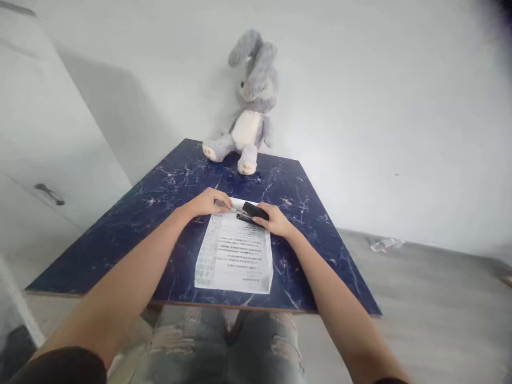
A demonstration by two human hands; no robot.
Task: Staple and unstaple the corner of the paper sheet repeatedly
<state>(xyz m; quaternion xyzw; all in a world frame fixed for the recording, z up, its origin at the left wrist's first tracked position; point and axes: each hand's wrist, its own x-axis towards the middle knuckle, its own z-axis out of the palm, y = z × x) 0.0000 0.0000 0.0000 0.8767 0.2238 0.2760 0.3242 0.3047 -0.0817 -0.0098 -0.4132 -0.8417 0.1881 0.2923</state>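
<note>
A black stapler (256, 209) lies in my right hand (274, 219), whose fingers are closed around its right end. Its top and lower arms stand apart on the left side. A thin metal part (237, 209) reaches from the stapler towards my left hand (212, 201). The fingers of that hand are pinched at the metal part's far end, next to a small dark piece (220, 203) partly hidden by them. Beneath both hands, printed paper (236, 261) lies flat on the blue table, its top edge partly covered by the hands and stapler.
The dark blue marbled table (132, 229) narrows towards the wall. At its far edge a grey plush rabbit (248, 128) sits against the wall. A white cabinet door with a dark handle (50, 194) is on the left. Clear plastic wrapping (386, 245) lies on the floor at right.
</note>
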